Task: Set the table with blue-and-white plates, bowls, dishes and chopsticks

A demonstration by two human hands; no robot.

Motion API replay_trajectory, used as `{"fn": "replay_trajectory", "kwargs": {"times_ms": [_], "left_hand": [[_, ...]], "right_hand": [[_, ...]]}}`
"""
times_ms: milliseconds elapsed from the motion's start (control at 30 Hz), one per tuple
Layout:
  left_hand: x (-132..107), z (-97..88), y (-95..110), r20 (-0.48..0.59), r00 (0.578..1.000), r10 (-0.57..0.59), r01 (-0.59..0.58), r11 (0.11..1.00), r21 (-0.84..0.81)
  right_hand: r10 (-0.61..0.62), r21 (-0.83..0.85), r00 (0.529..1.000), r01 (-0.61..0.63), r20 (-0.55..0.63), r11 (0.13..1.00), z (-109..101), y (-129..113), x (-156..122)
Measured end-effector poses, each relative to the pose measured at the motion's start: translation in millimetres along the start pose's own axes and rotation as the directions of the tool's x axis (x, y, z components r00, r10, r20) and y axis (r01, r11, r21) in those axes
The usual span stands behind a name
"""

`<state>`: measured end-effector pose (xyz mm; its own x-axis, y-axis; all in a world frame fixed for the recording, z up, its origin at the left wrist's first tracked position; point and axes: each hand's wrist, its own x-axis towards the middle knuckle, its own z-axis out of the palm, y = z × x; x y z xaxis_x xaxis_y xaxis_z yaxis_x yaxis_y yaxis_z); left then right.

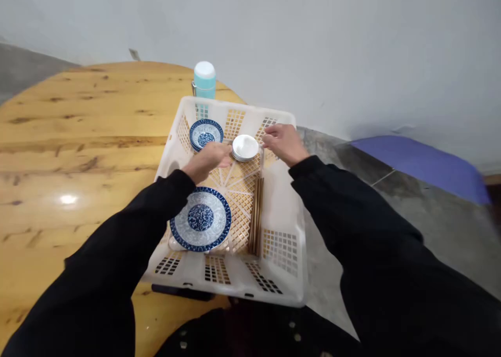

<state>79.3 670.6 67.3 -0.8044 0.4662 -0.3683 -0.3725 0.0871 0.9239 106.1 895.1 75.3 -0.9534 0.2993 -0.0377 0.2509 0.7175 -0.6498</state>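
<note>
A white plastic basket [282,200] stands before me with crockery inside. A stack of small white dishes [245,146] sits between my two hands, toward the basket's far side. My left hand [210,161] is closed, its fingertips right at the dishes' left edge; I cannot tell whether they grip it. On the right, my right hand [285,142] has its fingers curled together just off the dishes, and what they hold, if anything, is hidden. Blue-patterned bowls [206,133] are stacked behind my left hand. A large blue-rimmed plate [201,218] lies nearer me, with wooden chopsticks [257,216] along the right side.
The basket rests on a round wooden table [78,164], near its right edge. A turquoise bottle with a white lid [205,80] stands behind the basket. A purple surface [422,164] is at the right, above a grey floor [442,242]. A pale wall [332,49] rises behind.
</note>
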Motion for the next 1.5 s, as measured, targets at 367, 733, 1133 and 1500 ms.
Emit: {"fn": "replay_trajectory", "kwargs": {"times_ms": [367, 733, 1133, 1500], "left_hand": [[-282.0, -127.0, 14.3, -0.430, 0.863, 0.264, -0.307, 0.951, -0.033], [-448.5, -114.2, -181.9, -0.391, 0.887, -0.246, 0.177, 0.963, -0.204], [-504.9, -74.5, -246.6, -0.297, 0.879, -0.372, 0.274, 0.906, -0.324], [-491.7, -4.8, -235.7, -0.189, 0.925, -0.329, 0.291, 0.935, -0.200]], "right_hand": [[0.000, 0.148, 0.807, 0.108, -0.590, 0.983, -77.6, -28.5, -319.9], [0.461, 0.720, 0.884, -0.371, 0.079, 0.586, 135.9, -36.0, -528.6], [0.307, 0.680, 0.902, -0.431, 0.304, 0.594, 136.3, -44.6, -542.1], [0.394, 0.623, 0.890, -0.445, 0.229, 0.644, 95.9, 28.8, -576.0]]}}
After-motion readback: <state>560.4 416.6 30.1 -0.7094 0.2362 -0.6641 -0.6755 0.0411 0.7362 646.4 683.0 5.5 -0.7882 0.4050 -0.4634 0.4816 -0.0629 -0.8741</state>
